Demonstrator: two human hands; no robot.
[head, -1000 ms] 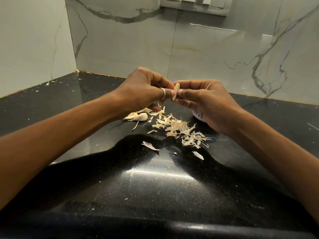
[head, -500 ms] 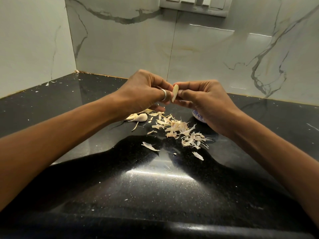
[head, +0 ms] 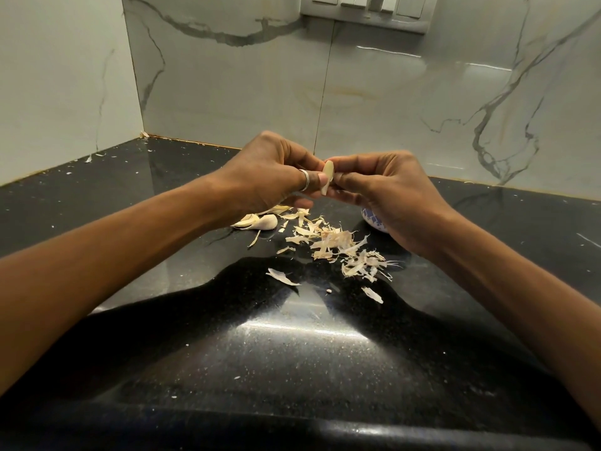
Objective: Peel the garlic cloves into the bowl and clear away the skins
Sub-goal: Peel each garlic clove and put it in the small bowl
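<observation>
A pale garlic clove stands upright between both hands, above the black counter. My left hand, with a ring on the thumb, pinches the clove from the left. My right hand pinches it from the right with curled fingers. Unpeeled garlic cloves lie on the counter under my left hand. A scatter of dry garlic skins lies below the hands. A white bowl with blue pattern shows only partly behind my right hand.
The counter ends at marble-look wall tiles on the left and behind, forming a corner. A switch panel sits high on the back wall. Small skin flakes lie nearer the front edge.
Both hands have stayed together on the clove, shifting slightly lower; the clove sits a bit deeper between the fingers. The skins on the counter lie as before.
</observation>
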